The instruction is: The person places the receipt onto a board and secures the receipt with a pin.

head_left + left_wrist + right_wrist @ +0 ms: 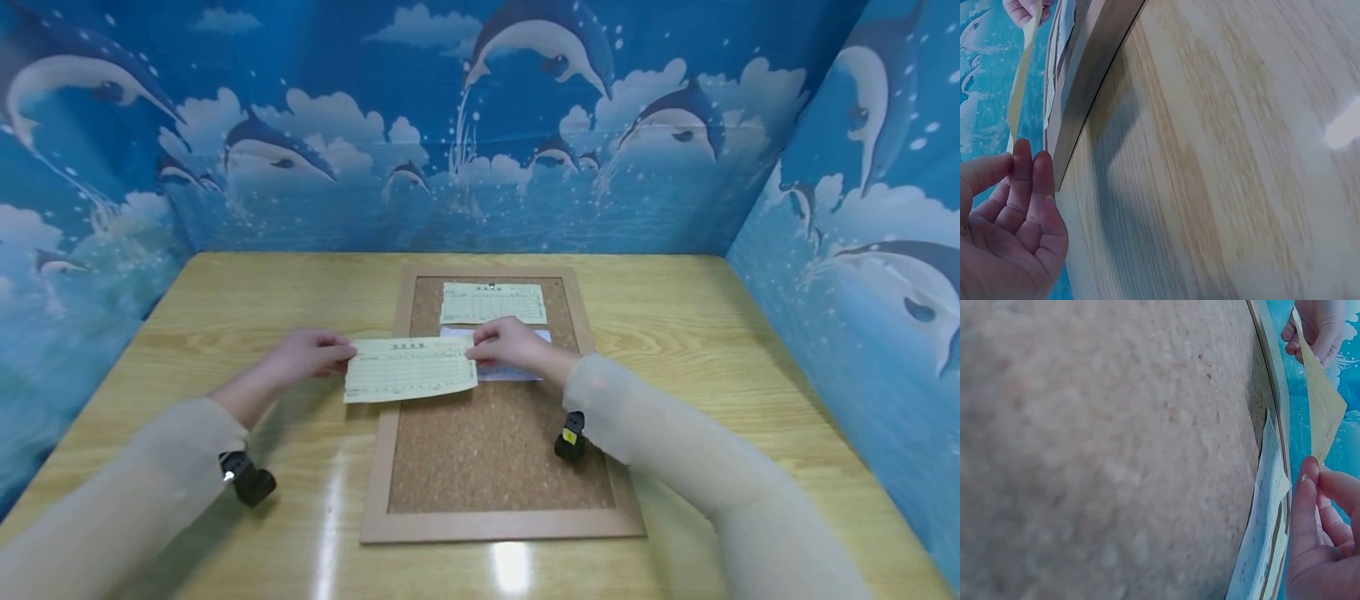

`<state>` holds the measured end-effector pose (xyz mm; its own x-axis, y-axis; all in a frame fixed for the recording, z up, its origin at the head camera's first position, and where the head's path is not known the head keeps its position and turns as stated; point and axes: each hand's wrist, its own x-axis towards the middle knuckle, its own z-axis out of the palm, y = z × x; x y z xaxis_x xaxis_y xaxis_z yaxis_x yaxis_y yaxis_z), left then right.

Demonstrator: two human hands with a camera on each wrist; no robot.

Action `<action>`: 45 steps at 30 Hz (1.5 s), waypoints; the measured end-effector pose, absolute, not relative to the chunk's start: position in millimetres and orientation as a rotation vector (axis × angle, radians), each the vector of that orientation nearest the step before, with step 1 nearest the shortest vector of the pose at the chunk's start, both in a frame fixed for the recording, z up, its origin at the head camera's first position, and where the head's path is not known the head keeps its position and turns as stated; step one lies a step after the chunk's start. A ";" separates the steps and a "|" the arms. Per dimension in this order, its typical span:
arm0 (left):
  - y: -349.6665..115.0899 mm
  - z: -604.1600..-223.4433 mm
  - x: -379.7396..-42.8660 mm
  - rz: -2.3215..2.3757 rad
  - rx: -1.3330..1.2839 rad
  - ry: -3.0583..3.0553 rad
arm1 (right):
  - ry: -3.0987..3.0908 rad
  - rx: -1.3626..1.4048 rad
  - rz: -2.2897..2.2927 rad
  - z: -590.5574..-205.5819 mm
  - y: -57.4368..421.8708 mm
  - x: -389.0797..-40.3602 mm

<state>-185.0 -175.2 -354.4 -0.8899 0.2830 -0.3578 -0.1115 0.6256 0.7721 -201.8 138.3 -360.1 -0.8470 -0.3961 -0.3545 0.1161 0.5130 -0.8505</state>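
Note:
A pale yellow-green printed form (408, 371) with a ruled grid hangs between both hands, raised over the left side of a framed cork board (502, 467). My left hand (307, 354) pinches its left edge between thumb and fingers; in the left wrist view the sheet (1020, 94) appears almost edge-on. At the opposite edge, my right hand (510, 343) pinches the paper near its upper corner. Behind that hand a whitish-lavender sheet (510, 372) lies on the cork, partly covered. Above it, another yellow-green form (493, 304) is on the board, with a small pin (492, 286) at its top.
The board lies on a light wood-grain table (675, 333), its brown frame (502, 527) slightly raised. Blue curtains (360, 192) printed with dolphins stand behind and at the sides. Each sleeve carries a small black camera (255, 483) at the wrist.

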 end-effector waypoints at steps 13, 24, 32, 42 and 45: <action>-154.9 -358.2 -185.9 1.157 0.177 2.386 | 2.258 -0.169 -1.342 -364.7 158.4 -193.8; -139.8 -359.7 -186.6 1.159 0.204 2.372 | 2.286 -0.155 -1.366 -372.3 174.4 -192.8; -129.9 -364.1 -190.0 1.098 0.253 2.398 | 2.272 -0.152 -1.405 -373.4 187.2 -188.6; -117.2 -366.1 -185.6 1.132 0.330 2.387 | 2.294 -0.097 -1.379 -373.2 195.2 -181.6; -111.8 -367.8 -184.5 1.114 0.356 2.388 | 2.309 -0.104 -1.367 -376.0 200.5 -178.0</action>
